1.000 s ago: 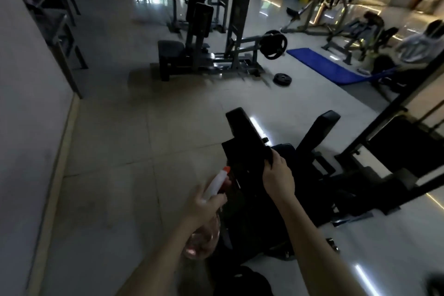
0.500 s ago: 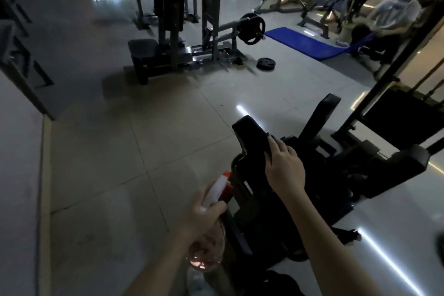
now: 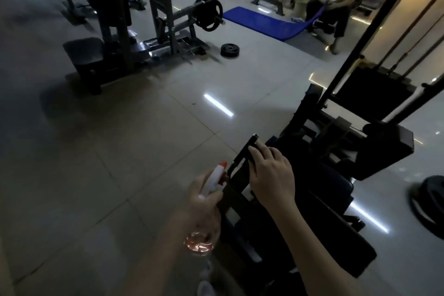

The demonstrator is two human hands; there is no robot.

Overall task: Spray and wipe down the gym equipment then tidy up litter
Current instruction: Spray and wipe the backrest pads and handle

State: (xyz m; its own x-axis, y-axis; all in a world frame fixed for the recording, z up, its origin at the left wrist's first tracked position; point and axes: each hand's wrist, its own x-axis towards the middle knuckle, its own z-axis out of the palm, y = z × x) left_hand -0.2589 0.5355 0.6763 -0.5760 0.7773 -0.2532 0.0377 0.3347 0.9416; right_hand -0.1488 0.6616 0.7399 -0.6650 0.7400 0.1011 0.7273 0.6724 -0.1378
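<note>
Your left hand point(image 3: 204, 202) gripped the spray bottle point(image 3: 214, 177), its nozzle just beside the black machine pad point(image 3: 241, 179). Your right hand point(image 3: 271, 175) lay on that pad, fingers nearly straight, apart from the left. Farther off, a weight plate point(image 3: 230, 50) lay near a blue mat point(image 3: 259, 23).

The left hand point(image 3: 201, 202) grips a spray bottle point(image 3: 213, 178) with a white head and red nozzle, just beside a black exercise machine point(image 3: 324, 182). The right hand point(image 3: 271, 175) lies flat on the machine's upper edge, fingers stretched. Farther off on the tiled floor lie a weight plate point(image 3: 230, 50) and a blue mat point(image 3: 259, 23)
</note>
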